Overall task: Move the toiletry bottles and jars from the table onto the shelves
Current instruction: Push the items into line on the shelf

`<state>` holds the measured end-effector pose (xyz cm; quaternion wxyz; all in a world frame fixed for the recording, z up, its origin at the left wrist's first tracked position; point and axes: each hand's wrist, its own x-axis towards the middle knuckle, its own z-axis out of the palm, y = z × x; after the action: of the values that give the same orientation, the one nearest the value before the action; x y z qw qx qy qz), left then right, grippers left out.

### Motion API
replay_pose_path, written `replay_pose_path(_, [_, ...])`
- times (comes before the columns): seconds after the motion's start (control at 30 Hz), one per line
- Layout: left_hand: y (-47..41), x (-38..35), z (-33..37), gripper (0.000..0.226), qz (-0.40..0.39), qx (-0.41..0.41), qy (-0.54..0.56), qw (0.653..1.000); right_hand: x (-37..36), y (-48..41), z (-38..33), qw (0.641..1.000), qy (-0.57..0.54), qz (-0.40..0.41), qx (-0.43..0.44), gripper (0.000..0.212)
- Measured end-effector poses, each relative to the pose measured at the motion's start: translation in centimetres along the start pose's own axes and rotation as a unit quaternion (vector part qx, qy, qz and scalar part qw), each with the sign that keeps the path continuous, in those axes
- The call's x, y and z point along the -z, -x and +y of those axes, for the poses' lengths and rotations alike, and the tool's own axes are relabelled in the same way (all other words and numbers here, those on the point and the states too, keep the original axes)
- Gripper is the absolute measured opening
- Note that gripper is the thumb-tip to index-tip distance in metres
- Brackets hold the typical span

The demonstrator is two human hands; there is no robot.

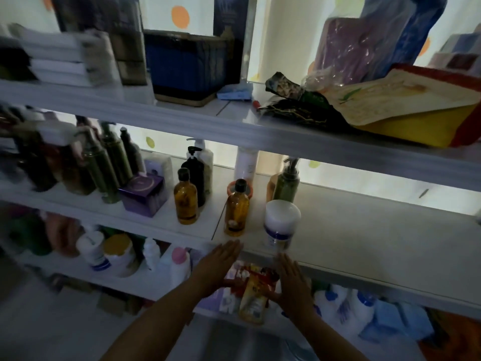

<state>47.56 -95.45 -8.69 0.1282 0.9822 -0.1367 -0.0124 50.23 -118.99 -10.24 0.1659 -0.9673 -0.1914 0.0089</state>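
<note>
**Q:** Entry one: what are your hands doing?

**A:** Your left hand (221, 267) and right hand (292, 280) are hovering flat at the front lip of the middle shelf (364, 230). The fingers (230, 247) are lying straight and close together, clamping nothing. I cannot tell whether your thumbs are touching the yellow pack (253, 295) showing between your palms.

**Q:** Entry two: where are the goods sitting?

**A:** The white jar (281, 225) is standing upright on that shelf, just beyond your right fingertips. The amber bottle (236, 208), black-capped, is standing upright just beyond your left fingertips, near the jar but apart from it. A green pump bottle (286, 183) is standing farther back, past the jar. The table is not showing.

**Q:** Entry three: how is the jar likely handling?

**A:** Judging by looks, it is wide, stiff and smooth-walled. It is probably weighty if full, and could be slipping under a one-sided pinch. You are best wrapping your fingers round its wall below the lid, thumb opposite, and not lifting by the lid.

**Q:** Entry four: and the bottle?

**A:** It is tall and narrow, so it is likely tipping easily. I cannot tell glass from plastic, so you are wise treating it as breakable and gripping mid-body, under the shoulder.
</note>
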Motion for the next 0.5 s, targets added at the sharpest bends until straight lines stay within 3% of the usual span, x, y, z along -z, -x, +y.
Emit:
replay_pose_path(0.17, [6.8, 2.8, -6.9, 0.081, 0.007, 0.085, -0.094, 0.992, -0.9, -1.5, -10.3, 0.990, 0.034, -0.056, 0.127, 0.094])
replay_pose_path(0.23, [11.2, 4.2, -9.9, 0.077, -0.016, 0.130, -0.111, 0.985, -0.8, -2.1, -16.1, 0.981, 0.005, -0.107, 0.163, 0.105])
replay_pose_path(0.3, [16.3, 5.5, -13.3, 0.078, -0.018, 0.186, -0.135, 0.973, -1.4, -3.0, -22.1, 0.971, 0.013, -0.086, 0.222, 0.122])
replay_pose_path(0.33, [18.8, 5.8, -15.3, 0.080, -0.005, 0.220, -0.140, 0.965, -2.0, -3.4, -25.1, 0.963, 0.021, -0.079, 0.256, 0.128])
replay_pose_path(0.4, [24.3, 8.0, -17.5, 0.085, -0.010, 0.296, -0.148, 0.944, -2.9, -3.6, -31.5, 0.948, 0.010, -0.141, 0.285, 0.138])
replay_pose_path(0.5, [32.5, 10.7, -20.8, 0.087, 0.027, 0.398, -0.164, 0.902, -5.3, -3.6, -40.7, 0.923, 0.010, -0.160, 0.349, 0.136])
